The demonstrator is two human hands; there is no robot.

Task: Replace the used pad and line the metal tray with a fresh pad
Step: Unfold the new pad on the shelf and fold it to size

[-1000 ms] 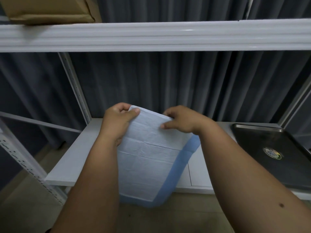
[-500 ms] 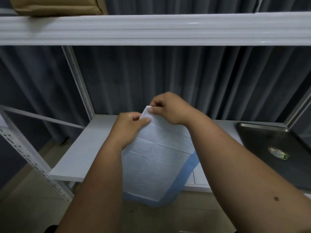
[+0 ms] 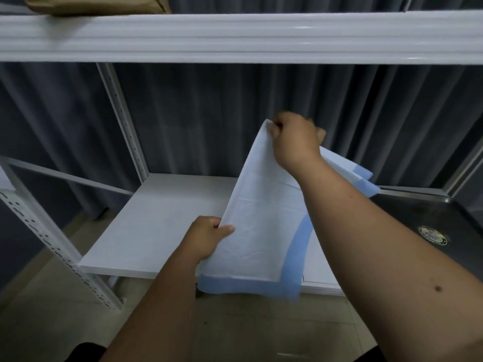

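A white pad with a blue border (image 3: 261,226) hangs partly unfolded in the air over the white shelf (image 3: 156,226). My right hand (image 3: 295,137) pinches its top corner, raised high. Lower down, my left hand (image 3: 206,236) grips the pad's left edge. More folded layers of the pad trail behind my right wrist toward the right. The dark metal tray (image 3: 431,218) lies on the shelf at the right, with a round sticker inside; my right forearm hides part of it.
An upper shelf beam (image 3: 235,35) crosses the top, with a brown parcel (image 3: 96,3) on it. A perforated white upright (image 3: 120,121) stands at the left. Grey curtains hang behind. Tiled floor lies below the shelf.
My hands have drawn apart: the right rose up and to the right with a corner, the left dropped along the edge. The pad has opened out wider.
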